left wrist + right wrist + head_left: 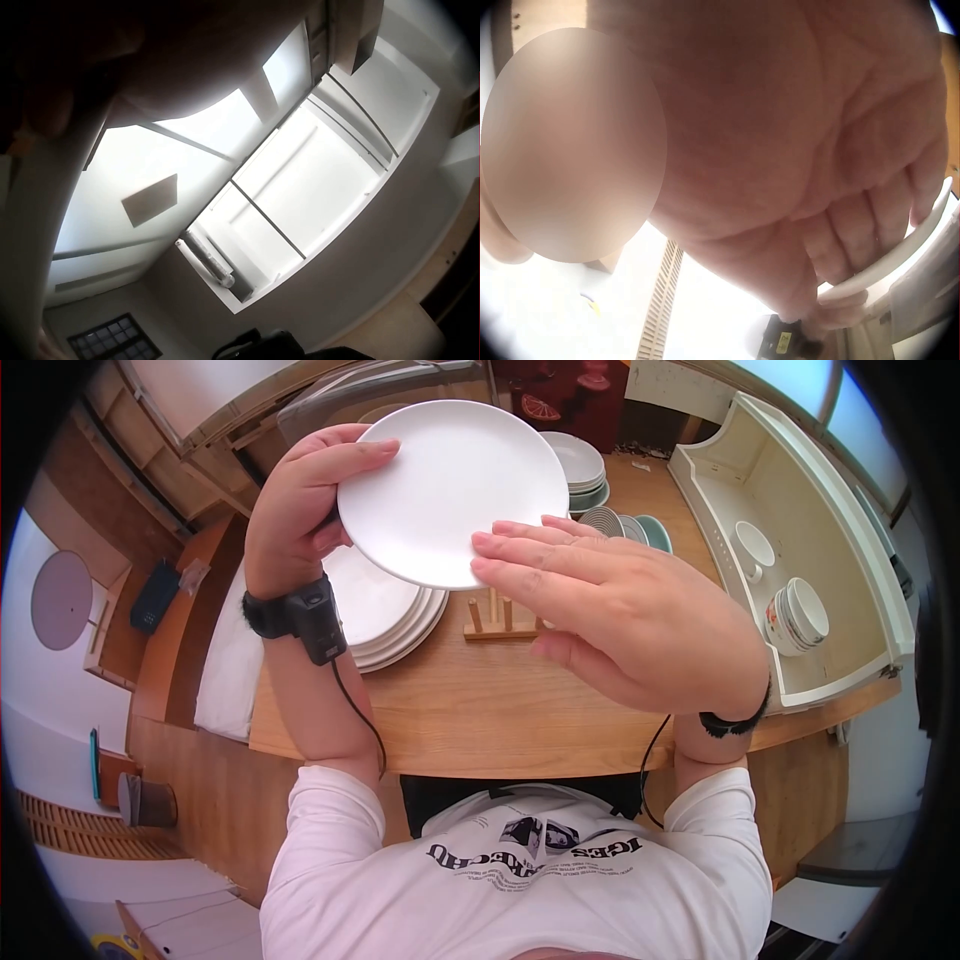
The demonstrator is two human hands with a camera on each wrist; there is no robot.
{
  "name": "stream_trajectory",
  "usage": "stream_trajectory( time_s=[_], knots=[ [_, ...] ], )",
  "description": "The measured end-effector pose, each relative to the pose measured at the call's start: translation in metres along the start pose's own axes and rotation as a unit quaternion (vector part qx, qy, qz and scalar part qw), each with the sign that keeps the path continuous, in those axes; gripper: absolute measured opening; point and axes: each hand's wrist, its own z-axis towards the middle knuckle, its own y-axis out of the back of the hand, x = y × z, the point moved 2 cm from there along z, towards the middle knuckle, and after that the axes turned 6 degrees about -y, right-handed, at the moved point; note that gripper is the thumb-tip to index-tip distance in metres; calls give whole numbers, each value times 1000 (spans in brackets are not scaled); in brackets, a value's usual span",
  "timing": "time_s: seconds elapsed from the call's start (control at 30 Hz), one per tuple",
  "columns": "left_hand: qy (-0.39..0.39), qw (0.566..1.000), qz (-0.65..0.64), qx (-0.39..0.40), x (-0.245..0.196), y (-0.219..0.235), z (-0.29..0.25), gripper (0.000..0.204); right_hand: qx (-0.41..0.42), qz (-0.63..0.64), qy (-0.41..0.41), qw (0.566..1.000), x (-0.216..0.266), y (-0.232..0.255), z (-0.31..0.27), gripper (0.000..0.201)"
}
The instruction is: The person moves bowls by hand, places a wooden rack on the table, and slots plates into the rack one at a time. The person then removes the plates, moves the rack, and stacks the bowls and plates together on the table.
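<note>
My left hand (300, 500) grips a round white plate (450, 490) by its left edge, the thumb lying over the rim. The plate is held up and tilted above the table. My right hand (640, 610) reaches across from the right with straight fingers laid on the plate's lower right part. In the right wrist view, the fingers (881, 225) meet the plate's rim (907, 251). Beneath the left hand stands a stack of larger white plates (385, 620). The left wrist view shows a dark, blurred part of the left hand (172, 52).
A wooden dish rack (500, 628) sits behind the raised plate, partly hidden. Farther back are stacked small plates (578, 460) and several bowls or dishes (650, 533). At the right, an off-white cabinet (790, 470) lies with a white cup (752, 545) and stacked bowls (800, 615) in it.
</note>
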Motion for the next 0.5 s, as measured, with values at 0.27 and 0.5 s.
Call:
stream_trajectory(
  time_s=[0.27, 0.5],
  knots=[
    [7, 1000, 11, -10, 3, -2, 4, 28, -12, 23, -23, 999, -4, 5, 4, 52],
    [6, 1000, -2, -11, 1, -1, 2, 28, -173, 14, -76, 982, -10, 11, 8, 38]
  ],
)
